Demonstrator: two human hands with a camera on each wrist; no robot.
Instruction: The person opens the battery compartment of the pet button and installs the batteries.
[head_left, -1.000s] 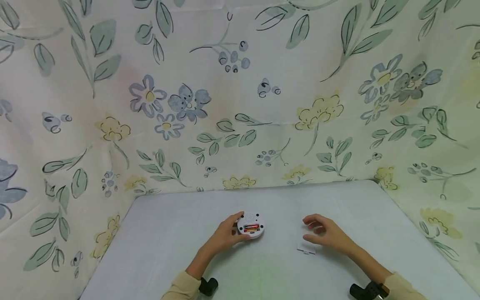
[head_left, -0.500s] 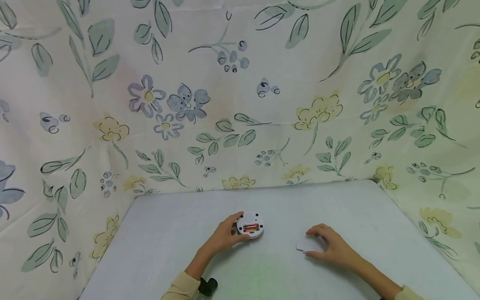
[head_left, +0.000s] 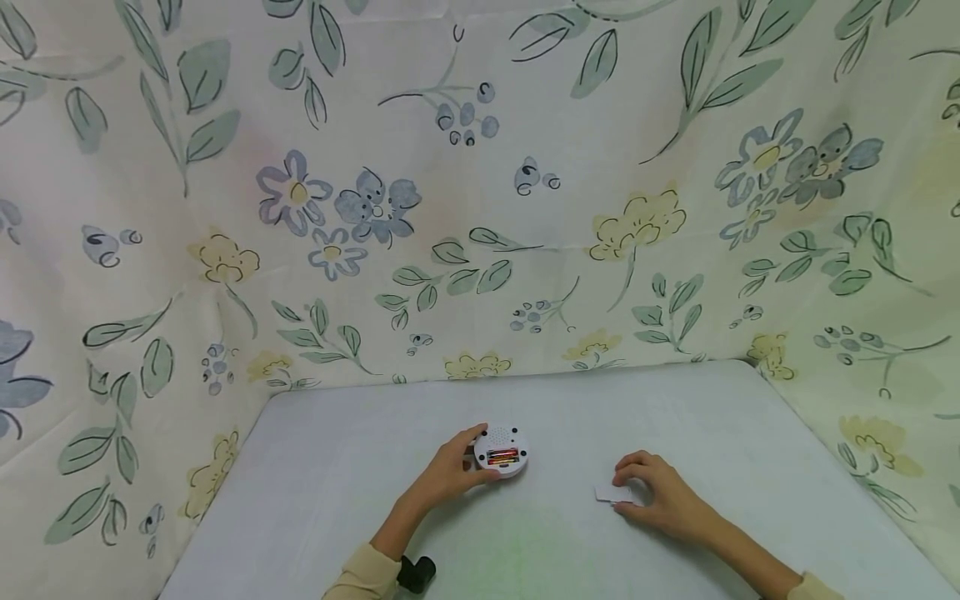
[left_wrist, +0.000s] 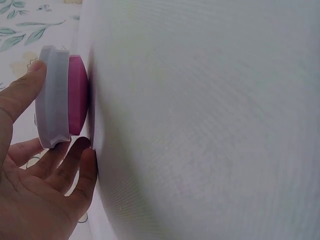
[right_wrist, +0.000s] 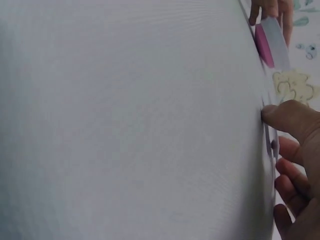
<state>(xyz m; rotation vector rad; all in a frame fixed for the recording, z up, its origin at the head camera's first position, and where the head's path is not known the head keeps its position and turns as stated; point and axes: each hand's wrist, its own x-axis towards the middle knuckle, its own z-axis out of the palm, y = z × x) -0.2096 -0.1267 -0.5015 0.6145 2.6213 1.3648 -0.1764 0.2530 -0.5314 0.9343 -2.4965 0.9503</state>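
Device point(head_left: 501, 451), battery bay exposed, sits face down on the tabletop point(head_left: 337, 467), gripped at its edge by the left hand point(head_left: 450, 468); right hand point(head_left: 663, 497) pinches the small white cover point(head_left: 611, 493) lying nearby.

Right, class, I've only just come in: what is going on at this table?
A person's left hand holds a small round white device face down on the table, its battery bay open with a battery showing. The right hand rests on a small flat white cover lying beside it, fingers curled round the piece.

no legible text, labels or numbers
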